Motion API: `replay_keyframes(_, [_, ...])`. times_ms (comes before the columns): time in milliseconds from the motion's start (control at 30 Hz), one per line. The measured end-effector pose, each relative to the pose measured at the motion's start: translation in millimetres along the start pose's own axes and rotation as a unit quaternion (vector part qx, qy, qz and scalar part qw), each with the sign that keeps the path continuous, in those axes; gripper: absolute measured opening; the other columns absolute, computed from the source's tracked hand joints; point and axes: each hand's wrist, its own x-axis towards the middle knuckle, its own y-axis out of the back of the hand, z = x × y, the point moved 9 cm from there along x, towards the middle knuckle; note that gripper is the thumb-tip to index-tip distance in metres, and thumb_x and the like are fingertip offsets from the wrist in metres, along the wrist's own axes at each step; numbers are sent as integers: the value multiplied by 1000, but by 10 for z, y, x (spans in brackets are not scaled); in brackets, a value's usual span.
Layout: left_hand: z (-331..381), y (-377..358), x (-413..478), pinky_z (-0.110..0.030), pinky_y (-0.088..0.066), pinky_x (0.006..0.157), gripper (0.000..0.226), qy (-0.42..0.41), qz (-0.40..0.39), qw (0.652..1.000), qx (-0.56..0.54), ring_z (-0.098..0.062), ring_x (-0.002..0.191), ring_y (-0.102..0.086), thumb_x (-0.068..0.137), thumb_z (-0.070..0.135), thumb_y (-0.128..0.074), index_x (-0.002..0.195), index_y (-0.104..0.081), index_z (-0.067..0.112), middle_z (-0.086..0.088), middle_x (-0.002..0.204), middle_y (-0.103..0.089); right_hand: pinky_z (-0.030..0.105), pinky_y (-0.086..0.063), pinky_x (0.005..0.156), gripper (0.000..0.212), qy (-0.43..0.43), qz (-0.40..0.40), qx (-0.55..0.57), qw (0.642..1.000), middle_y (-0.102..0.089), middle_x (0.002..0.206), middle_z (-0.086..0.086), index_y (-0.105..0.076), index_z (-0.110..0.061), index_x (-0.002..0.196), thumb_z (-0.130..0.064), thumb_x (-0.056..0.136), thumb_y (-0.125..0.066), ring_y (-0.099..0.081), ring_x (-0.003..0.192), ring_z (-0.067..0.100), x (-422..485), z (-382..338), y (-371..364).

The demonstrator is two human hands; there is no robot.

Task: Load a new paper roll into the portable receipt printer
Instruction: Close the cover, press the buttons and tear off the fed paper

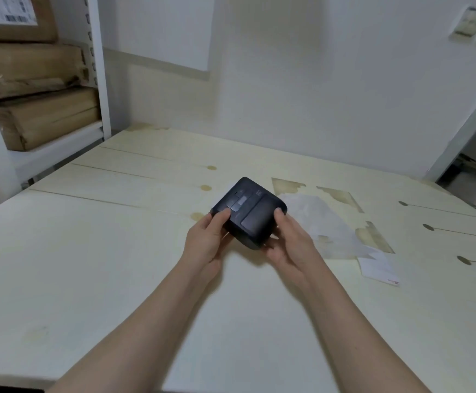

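Note:
A small black portable receipt printer [248, 208] is held just above the pale wooden table [89, 251], near its middle. Its lid looks closed, with buttons and a small display on top. My left hand [205, 239] grips its left side, thumb on the top edge. My right hand [287, 239] grips its right side, thumb on the top right corner. No paper roll shows in the head view.
A crumpled translucent wrapper [324, 225] lies right of the printer, with a white paper slip [378, 269] beyond it. Cardboard boxes [41, 117] fill a white shelf at the back left. A white wall stands behind the table. A metal frame [463, 137] rises at the right.

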Motion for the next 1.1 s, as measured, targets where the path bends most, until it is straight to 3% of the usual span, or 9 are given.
replay_keyframes(100, [69,18,40,-33,-54,85,25,-18,-2,1000,26,-20,95,-68,90,12,-56,113,-68,9,-4,106,-74,42,-59,85,32,31,-7,-82,996,-63,120,16,-53,2,124,-18,99,-53,-65,105,29,58,-108,60])
replay_keyframes(233, [210,-3,69,-27,-53,78,31,-67,-41,996,38,-16,103,-65,98,18,-51,129,-55,18,-3,122,-68,45,-49,103,62,37,-68,-182,980,-50,145,15,-37,-5,146,-24,92,-61,-50,132,30,46,-110,7])
replay_keyframes(333, [303,-29,30,-19,-54,69,32,-107,-63,989,76,-8,93,-66,100,22,-50,131,-53,16,-1,115,-68,38,-49,102,46,74,-103,-227,965,-56,141,9,-46,-13,143,-18,97,-51,-55,128,25,-19,-137,-73])
replay_keyframes(433, [344,-14,26,-28,-58,84,26,-130,-48,986,95,-9,96,-66,100,22,-50,124,-57,15,0,110,-68,35,-51,98,41,100,-106,-234,961,-60,137,5,-50,-13,141,-15,100,-50,-59,123,21,-51,-197,-112])
replay_keyframes(533, [407,-6,20,-35,-56,87,20,-153,-27,982,111,-10,90,-67,99,22,-52,117,-60,15,1,100,-69,34,-53,96,39,109,-92,-243,959,-62,135,5,-51,-12,139,-13,100,-48,-62,119,17,-76,-224,-97])
replay_keyframes(700, [399,80,36,-34,-58,82,30,-150,17,984,91,-16,99,-68,98,25,-55,123,-57,8,-2,110,-70,39,-56,91,42,90,-43,-192,976,-60,135,11,-48,-7,138,-23,99,-54,-60,121,26,-4,-211,-128])
replay_keyframes(833, [319,172,46,-33,-58,83,45,-120,44,992,19,-26,116,-64,96,27,-58,131,-48,2,-14,126,-64,50,-59,81,64,-20,-46,-97,994,-59,132,17,-41,-4,136,-33,86,-69,-64,116,30,27,18,-374])
replay_keyframes(1000, [281,222,45,-32,-55,78,73,-46,30,998,3,-19,100,-66,90,17,-65,150,-24,20,-6,115,-61,47,-60,81,67,-41,20,-12,999,-59,130,23,-34,-4,143,-24,88,-68,-68,109,35,96,211,-333])
replay_keyframes(1100, [274,183,68,-35,-55,78,75,-21,5,999,30,-18,95,-67,92,28,-61,153,-19,29,-1,126,-54,47,-58,84,47,-6,58,-8,998,-63,123,23,-50,1,128,-32,96,-57,-66,110,34,118,85,-249])
